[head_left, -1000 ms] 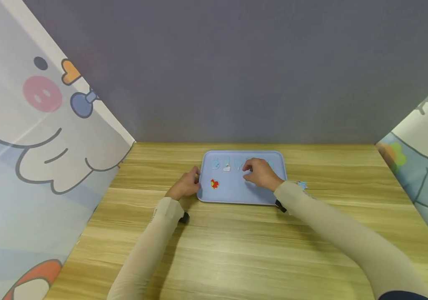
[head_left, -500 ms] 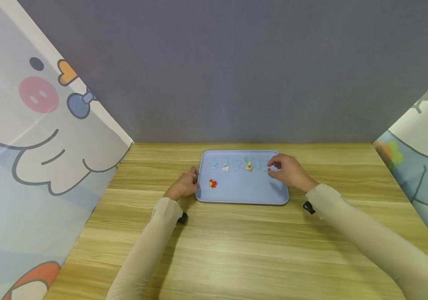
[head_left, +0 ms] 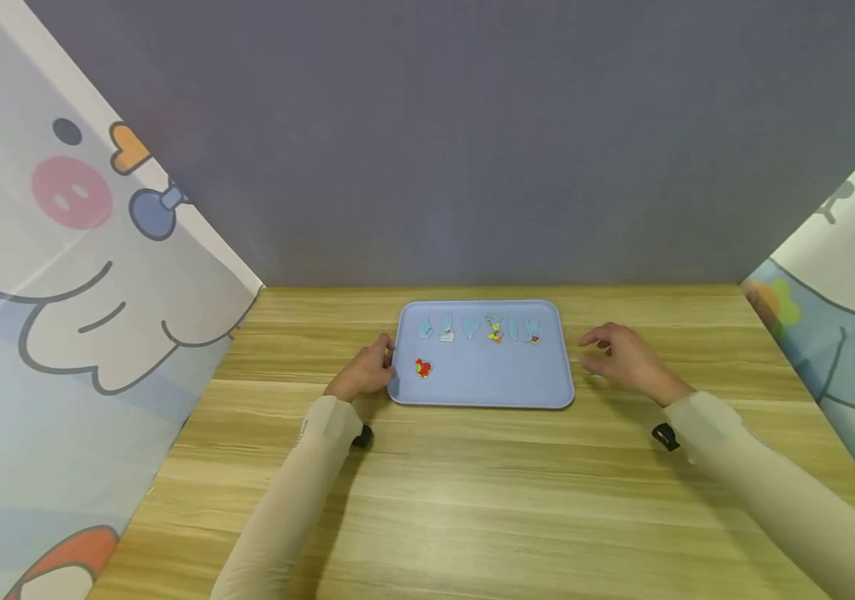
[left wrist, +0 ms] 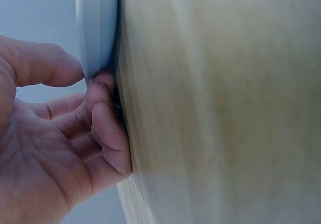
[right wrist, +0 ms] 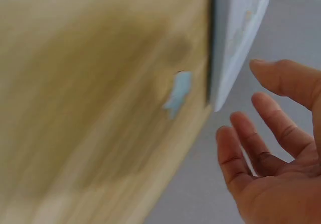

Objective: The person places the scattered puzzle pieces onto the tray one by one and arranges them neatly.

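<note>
My left hand (head_left: pixel 364 371) holds the left rim of a pale blue tray (head_left: pixel 487 383); in the left wrist view the thumb is against the rim and the fingertips are at its underside. Along the tray's back lie several small flat light-blue pieces, among them one with yellow figures (head_left: pixel 495 328) and one with a red spot (head_left: pixel 532 331). A red piece (head_left: pixel 423 367) sits near the tray's left front. Just right of the tray, my right hand (head_left: pixel 630 360) hovers with fingers spread, holding nothing. A loose light-blue piece (right wrist: pixel 179 91) lies on the table near it, mostly hidden in the head view.
The tray stands on a wood-grain table (head_left: pixel 457 500). A grey wall (head_left: pixel 502 150) rises behind the table. Cartoon-printed panels (head_left: pixel 60 333) stand at the left and right sides.
My right hand has moved from over the tray's back row to the right, past the tray's edge, uncovering the pieces there. My left hand has stayed on the rim.
</note>
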`<act>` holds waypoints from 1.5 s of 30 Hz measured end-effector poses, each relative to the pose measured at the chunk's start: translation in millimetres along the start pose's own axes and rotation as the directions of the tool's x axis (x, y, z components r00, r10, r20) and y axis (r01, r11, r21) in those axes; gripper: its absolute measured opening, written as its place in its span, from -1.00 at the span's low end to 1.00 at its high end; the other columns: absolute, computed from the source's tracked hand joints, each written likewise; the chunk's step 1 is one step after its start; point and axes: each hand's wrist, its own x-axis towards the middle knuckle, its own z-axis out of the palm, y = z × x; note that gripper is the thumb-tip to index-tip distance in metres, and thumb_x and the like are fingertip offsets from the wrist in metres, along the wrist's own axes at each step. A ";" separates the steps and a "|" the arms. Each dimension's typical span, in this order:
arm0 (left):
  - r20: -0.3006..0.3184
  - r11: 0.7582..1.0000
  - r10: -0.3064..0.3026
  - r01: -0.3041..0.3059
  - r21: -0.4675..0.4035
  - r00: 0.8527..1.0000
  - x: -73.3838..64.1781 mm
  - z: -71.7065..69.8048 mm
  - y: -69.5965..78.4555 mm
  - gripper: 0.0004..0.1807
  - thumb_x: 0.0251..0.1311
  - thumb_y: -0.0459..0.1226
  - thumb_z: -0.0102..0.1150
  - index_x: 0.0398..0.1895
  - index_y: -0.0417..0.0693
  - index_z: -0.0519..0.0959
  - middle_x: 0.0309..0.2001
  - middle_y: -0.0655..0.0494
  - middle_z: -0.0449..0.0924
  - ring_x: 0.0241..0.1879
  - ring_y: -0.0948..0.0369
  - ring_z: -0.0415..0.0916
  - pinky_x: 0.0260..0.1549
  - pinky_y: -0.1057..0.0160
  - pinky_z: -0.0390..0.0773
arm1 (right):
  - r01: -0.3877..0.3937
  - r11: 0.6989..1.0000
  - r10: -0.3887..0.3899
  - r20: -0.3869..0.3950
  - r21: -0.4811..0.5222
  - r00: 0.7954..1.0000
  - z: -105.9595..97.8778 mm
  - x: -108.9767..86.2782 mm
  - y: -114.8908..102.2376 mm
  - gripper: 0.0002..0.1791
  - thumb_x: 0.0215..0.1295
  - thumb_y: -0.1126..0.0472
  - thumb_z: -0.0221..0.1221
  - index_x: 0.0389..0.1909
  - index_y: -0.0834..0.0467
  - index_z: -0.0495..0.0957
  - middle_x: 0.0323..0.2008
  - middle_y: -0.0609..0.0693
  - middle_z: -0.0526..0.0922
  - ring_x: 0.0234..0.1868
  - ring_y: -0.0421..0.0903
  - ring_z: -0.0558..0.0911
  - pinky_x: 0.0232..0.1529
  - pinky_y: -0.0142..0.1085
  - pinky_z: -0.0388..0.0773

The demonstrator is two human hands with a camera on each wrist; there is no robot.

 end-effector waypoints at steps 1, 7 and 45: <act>0.002 1.000 -0.003 0.003 -0.001 1.000 -0.4 -0.3 0.0 -0.62 0.19 -0.38 0.04 0.07 -0.17 0.25 -0.34 -0.03 0.45 -0.43 0.10 0.40 -0.44 0.20 0.42 | -0.006 1.000 0.006 0.014 -0.007 1.000 -0.3 -2.2 2.8 -0.65 0.09 0.36 0.31 -0.08 0.36 0.55 -0.10 0.29 0.51 -0.09 0.27 0.48 -0.11 0.08 0.44; 0.005 1.000 -0.001 0.001 0.000 1.000 -0.8 -0.9 -0.8 -0.61 0.18 -0.39 0.04 0.08 -0.18 0.25 -0.33 -0.03 0.45 -0.42 0.10 0.40 -0.43 0.20 0.43 | -0.031 0.997 0.032 0.021 -0.074 0.999 2.0 -8.9 16.9 -0.53 0.01 0.25 0.39 -0.07 0.39 0.53 -0.17 0.30 0.52 -0.15 0.22 0.47 -0.12 0.09 0.40; 0.001 1.000 0.005 -0.005 0.013 1.000 2.4 0.1 -1.4 -0.61 0.16 -0.38 0.04 0.06 -0.17 0.25 -0.39 0.00 0.45 -0.47 0.12 0.39 -0.47 0.22 0.40 | -0.023 0.999 0.021 -0.056 -0.032 0.998 19.9 18.3 -27.1 -0.81 -0.01 0.22 0.38 -0.42 0.20 0.59 -0.41 0.06 0.54 -0.38 -0.03 0.47 -0.36 -0.19 0.39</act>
